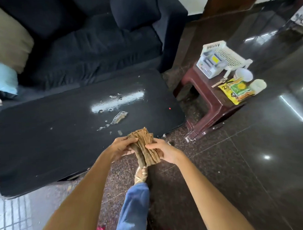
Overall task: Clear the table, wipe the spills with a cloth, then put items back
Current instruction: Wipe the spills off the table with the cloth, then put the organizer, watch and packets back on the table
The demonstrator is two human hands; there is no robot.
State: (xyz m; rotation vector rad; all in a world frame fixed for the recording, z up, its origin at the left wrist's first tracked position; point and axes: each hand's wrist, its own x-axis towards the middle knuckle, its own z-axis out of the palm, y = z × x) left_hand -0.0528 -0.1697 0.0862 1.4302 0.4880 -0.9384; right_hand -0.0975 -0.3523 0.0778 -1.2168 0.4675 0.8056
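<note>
Black table [44, 137], scattered spills [118, 117]

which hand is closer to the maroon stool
Right. The right hand grips the cloth on the side facing the maroon stool; the left hand holds the cloth's far side.
</note>
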